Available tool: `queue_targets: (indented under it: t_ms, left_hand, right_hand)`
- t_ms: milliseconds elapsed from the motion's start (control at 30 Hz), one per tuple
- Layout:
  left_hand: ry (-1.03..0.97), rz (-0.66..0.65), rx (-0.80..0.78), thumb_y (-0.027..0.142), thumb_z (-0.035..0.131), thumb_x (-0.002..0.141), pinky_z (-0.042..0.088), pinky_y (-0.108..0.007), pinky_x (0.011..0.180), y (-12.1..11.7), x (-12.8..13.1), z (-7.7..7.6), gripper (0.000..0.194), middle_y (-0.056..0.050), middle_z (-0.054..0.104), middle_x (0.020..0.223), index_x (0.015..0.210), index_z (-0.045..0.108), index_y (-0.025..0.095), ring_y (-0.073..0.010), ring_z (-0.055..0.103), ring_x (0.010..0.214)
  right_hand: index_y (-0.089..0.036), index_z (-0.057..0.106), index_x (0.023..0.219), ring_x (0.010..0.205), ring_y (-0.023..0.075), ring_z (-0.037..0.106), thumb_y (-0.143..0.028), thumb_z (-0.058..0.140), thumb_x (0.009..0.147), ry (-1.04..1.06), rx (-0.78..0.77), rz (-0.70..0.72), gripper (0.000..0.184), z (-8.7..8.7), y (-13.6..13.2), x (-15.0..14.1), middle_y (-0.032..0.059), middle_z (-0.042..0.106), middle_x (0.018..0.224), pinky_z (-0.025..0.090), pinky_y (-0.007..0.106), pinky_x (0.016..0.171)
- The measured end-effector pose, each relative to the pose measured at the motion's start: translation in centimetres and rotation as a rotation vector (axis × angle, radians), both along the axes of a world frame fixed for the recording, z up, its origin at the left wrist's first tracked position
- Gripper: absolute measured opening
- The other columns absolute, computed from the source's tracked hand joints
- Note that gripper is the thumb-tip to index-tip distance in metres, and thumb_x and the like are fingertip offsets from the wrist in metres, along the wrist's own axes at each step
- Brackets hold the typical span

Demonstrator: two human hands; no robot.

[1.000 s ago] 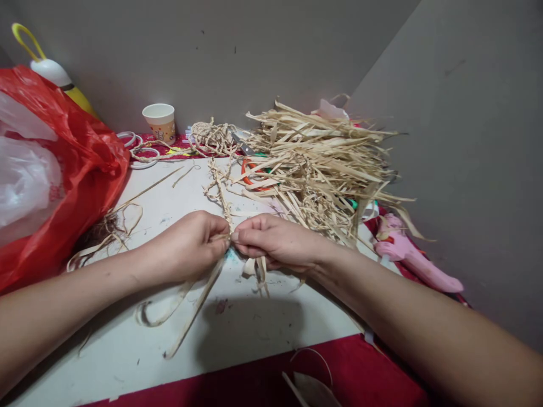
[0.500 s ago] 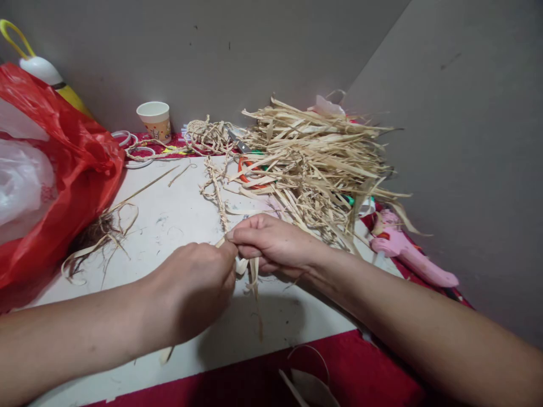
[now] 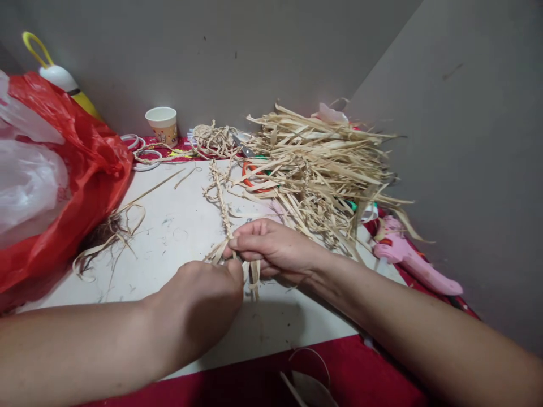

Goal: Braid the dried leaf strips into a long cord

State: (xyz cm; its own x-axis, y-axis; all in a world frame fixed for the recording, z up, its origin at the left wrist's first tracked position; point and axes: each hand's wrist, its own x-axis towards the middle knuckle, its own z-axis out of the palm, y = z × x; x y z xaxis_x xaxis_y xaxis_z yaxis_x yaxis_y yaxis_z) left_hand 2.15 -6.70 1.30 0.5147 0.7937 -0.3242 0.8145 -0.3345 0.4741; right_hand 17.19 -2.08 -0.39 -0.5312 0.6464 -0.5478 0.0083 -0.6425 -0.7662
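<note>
A knotted braid of pale dried straw (image 3: 220, 198) lies on the white board (image 3: 165, 226) and runs toward me into my hands. My right hand (image 3: 274, 246) pinches the braid's near end between thumb and forefinger, with loose strips hanging below its fingers. Just nearer to me and to the left, my left hand (image 3: 207, 299) is closed, knuckles up. It grips straw strips at the braid's end, though its fingertips are mostly hidden from view. More flat strips stick out to the left between the two hands.
A big heap of straw strips (image 3: 326, 164) covers the back right, with orange-handled scissors (image 3: 250, 178) partly under it. A pink glue gun (image 3: 413, 257) lies at the right. A red plastic bag (image 3: 97, 164), paper cup (image 3: 163, 127) and coiled straw cord (image 3: 214, 138) stand left and back.
My left hand has drawn toward me, slightly away from my right hand, which keeps its pinch on the braid. The whole view has shifted a little.
</note>
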Motion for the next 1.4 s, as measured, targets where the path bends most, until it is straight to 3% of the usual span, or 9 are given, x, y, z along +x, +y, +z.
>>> queue_targets:
  t_ms: [200,367,467,567,667,900,1033,1200,1400]
  left_hand:
    - [0.177,-0.181,-0.158,0.015,0.055,0.066,0.027,-0.027,0.044,-2.6,-0.7,5.3,0.01,-0.001,0.055,0.047,0.06,0.062,0.02,-0.0134,0.043,0.038]
    - [0.002,-0.035,-0.012,0.026,0.048,0.078,0.033,-0.023,0.05,0.4,-1.2,9.4,0.02,0.0,0.058,0.056,0.067,0.064,0.02,-0.0116,0.047,0.048]
    - [-0.251,0.229,0.101,0.031,0.052,0.078,0.04,-0.024,0.061,3.9,-1.7,7.5,0.021,-0.002,0.063,0.074,0.086,0.064,0.016,-0.0128,0.053,0.065]
    - [-0.526,0.415,-0.411,0.028,0.056,0.073,0.043,-0.023,0.063,5.7,-2.0,4.3,0.016,0.0,0.058,0.067,0.08,0.06,0.014,-0.0102,0.052,0.061]
    - [-0.749,0.508,-0.642,0.017,0.057,0.066,0.04,-0.019,0.06,5.6,-1.4,2.2,0.007,0.004,0.049,0.056,0.062,0.051,0.014,-0.0072,0.051,0.056]
    - [-0.764,0.545,-0.8,0.017,0.052,0.067,0.04,-0.024,0.051,5.3,-0.6,1.8,0.006,-0.003,0.056,0.06,0.068,0.053,0.012,-0.0112,0.053,0.049]
    - [-0.687,0.494,-0.936,0.028,0.047,0.076,0.019,-0.018,0.036,5.2,-0.9,2.1,0.019,0.003,0.046,0.054,0.064,0.048,0.014,-0.0029,0.024,0.036]
    - [-0.623,0.502,-0.794,0.034,0.045,0.075,0.005,-0.021,0.036,4.4,-1.1,2.0,0.022,0.009,0.025,0.047,0.06,0.042,0.017,-0.0038,0.012,0.037]
    - [-0.627,0.484,-0.632,0.034,0.049,0.075,0.006,-0.021,0.037,3.8,-1.4,1.4,0.02,0.009,0.03,0.048,0.065,0.049,0.016,-0.003,0.016,0.037]
  right_hand:
    - [-0.009,0.059,0.068,0.032,-0.0003,0.01,-0.016,0.055,0.075,0.018,-0.009,0.04,0.01,0.7,0.5,0.3,-0.0117,0.027,0.04,0.008,0.012,0.03]
    - [-0.01,0.057,0.065,0.032,-0.0002,0.012,-0.012,0.054,0.073,0.07,-0.002,0.076,0.009,0.8,0.8,0.5,-0.011,0.027,0.04,0.008,0.012,0.03]
    - [-0.009,0.058,0.068,0.032,-0.0003,0.012,-0.011,0.052,0.074,0.098,0.009,0.092,0.009,1.0,0.7,0.5,-0.0114,0.026,0.04,0.009,0.011,0.03]
    - [-0.009,0.059,0.069,0.032,-0.0003,0.011,-0.011,0.05,0.074,0.11,0.021,0.102,0.01,1.2,0.7,0.4,-0.0116,0.025,0.04,0.009,0.012,0.031]
    - [-0.01,0.055,0.065,0.032,-0.0004,0.011,-0.011,0.05,0.074,0.119,0.039,0.112,0.01,1.0,0.8,0.4,-0.0111,0.027,0.04,0.009,0.012,0.031]
    - [-0.013,0.049,0.063,0.031,-0.0005,0.012,-0.013,0.054,0.071,0.1,0.094,0.135,0.01,0.9,0.7,0.5,-0.0107,0.03,0.04,0.006,0.013,0.031]
    - [-0.013,0.051,0.067,0.032,-0.0004,0.012,-0.014,0.055,0.07,0.108,0.113,0.163,0.006,1.2,0.7,0.5,-0.0118,0.027,0.041,0.007,0.013,0.031]
    - [-0.014,0.05,0.066,0.033,-0.0003,0.011,-0.014,0.054,0.071,0.098,0.117,0.184,0.007,1.1,0.7,0.4,-0.0121,0.026,0.042,0.008,0.013,0.032]
    - [-0.013,0.055,0.069,0.032,0.0006,0.014,-0.017,0.05,0.074,0.024,0.166,0.219,0.008,0.7,0.8,0.4,-0.0109,0.028,0.042,0.01,0.014,0.031]
